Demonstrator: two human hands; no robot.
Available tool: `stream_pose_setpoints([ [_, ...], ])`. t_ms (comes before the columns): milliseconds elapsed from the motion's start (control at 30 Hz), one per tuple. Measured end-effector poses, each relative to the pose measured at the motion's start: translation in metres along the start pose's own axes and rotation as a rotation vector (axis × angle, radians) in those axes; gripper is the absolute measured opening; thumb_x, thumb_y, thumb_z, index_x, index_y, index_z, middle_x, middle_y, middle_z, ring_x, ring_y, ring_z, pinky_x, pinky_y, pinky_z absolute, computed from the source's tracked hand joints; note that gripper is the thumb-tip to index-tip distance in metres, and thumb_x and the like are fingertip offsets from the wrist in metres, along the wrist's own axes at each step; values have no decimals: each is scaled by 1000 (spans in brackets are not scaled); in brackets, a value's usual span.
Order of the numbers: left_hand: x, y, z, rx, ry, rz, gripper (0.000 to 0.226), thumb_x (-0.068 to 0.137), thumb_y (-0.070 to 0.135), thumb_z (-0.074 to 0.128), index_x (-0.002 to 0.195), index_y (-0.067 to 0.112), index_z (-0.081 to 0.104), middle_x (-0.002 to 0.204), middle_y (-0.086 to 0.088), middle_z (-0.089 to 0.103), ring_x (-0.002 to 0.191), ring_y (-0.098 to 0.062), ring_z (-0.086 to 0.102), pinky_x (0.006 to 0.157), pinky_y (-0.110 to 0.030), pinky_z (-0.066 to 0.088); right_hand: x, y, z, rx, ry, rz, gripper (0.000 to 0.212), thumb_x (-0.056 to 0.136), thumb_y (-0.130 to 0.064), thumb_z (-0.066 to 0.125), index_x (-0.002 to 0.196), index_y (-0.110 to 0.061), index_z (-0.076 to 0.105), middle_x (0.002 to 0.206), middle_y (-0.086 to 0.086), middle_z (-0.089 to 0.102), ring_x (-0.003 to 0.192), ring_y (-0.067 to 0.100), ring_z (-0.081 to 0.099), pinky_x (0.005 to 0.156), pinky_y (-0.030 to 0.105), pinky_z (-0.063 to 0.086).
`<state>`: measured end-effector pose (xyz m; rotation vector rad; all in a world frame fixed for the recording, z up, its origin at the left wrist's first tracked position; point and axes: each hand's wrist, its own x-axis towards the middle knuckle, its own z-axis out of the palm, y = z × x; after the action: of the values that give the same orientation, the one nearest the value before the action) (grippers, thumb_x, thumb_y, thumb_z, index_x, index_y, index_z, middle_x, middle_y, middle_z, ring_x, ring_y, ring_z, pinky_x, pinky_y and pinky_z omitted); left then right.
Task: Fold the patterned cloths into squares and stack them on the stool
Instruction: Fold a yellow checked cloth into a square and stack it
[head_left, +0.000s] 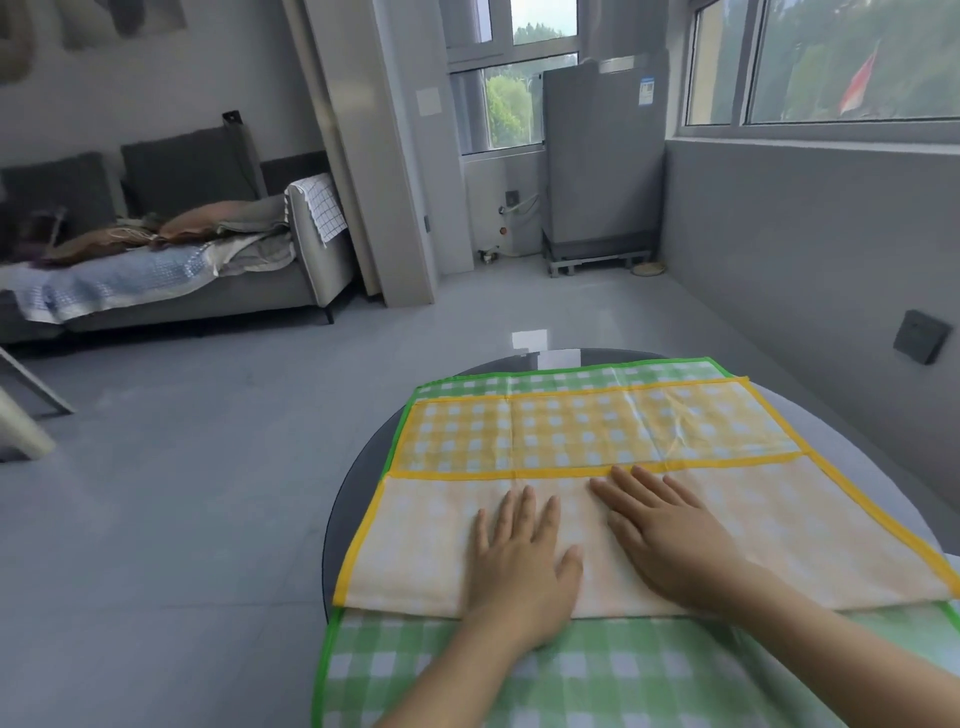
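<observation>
Closest to us, a green-and-white checked cloth (571, 675) with a bright green hem spreads over a round dark table (358, 467) and drapes off its near edge. Its far edge shows again beyond the yellow cloth.

On top of it lies a yellow-and-white checked cloth (597, 431) with a yellow hem. Its near half is folded up over itself, so we see the paler reverse side in a wide band, its hemmed edge running straight across the middle. The far half shows the brighter yellow checks and a few creases.

Both our hands press flat on the pale folded band, side by side near its centre. Our left hand (519, 561) has its fingers straight and slightly spread, gripping nothing. Our right hand (670, 535) also lies flat, fingers extended and angled up to the left, the fingertips (621, 475) reaching the hemmed edge; it holds nothing either.

Beyond the table we see a grey tiled floor, a grey sofa (171, 260) heaped with cloths at the left, a tall grey appliance (597, 166) by the windows, and a grey wall at the right.
</observation>
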<state>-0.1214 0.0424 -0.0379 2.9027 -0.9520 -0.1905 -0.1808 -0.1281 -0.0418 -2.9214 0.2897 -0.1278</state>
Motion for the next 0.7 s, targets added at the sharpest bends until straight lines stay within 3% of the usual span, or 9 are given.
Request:
stream_pose_setpoints([
  [100,-9,-29,-1,-13,15,-52,60,98,51,17,151,33,-2,159,7,-13,146,-13,-15,116,-44,-14,2,4,3,-11,-21,2,97,60,-74,-33,146,-46,3,156,-17,-2,144,5,-5,116,27,-4],
  [167,-16,-55,-1,-9,24,-112,60,97,54,16,151,36,-4,158,8,-14,145,-13,-16,116,-45,-14,2,3,2,-43,-24,11,112,46,-71,-46,145,-47,1,155,-18,-4,144,4,-6,115,26,-5],
  [333,-32,-101,-5,6,19,-191,61,96,58,13,150,37,-7,157,12,-17,145,-11,-18,116,-47,-12,2,1,1,-61,-36,17,113,44,-69,-48,145,-47,-2,155,-18,-4,144,4,-7,115,25,-5],
  [567,-35,-101,-10,-37,-10,-183,62,96,57,15,151,34,-4,158,10,-15,145,-14,-18,115,-53,-13,2,-2,0,-87,-65,18,118,41,-70,-48,146,-43,-3,154,-19,-7,144,6,-7,116,27,-5],
  [633,-34,-97,-14,-76,-10,-197,62,97,55,19,152,32,2,159,8,-11,146,-15,-15,115,-53,-13,4,-5,-5,-78,-88,2,103,56,-75,-35,147,-41,1,152,-20,-6,145,9,-4,116,29,-2],
  [700,-33,-92,-19,-123,9,-209,61,97,53,22,152,29,10,160,5,-6,147,-14,-10,115,-52,-14,6,-7,-10,-108,-78,-21,69,85,-63,-6,148,-39,9,157,-14,4,146,12,3,116,30,6],
])
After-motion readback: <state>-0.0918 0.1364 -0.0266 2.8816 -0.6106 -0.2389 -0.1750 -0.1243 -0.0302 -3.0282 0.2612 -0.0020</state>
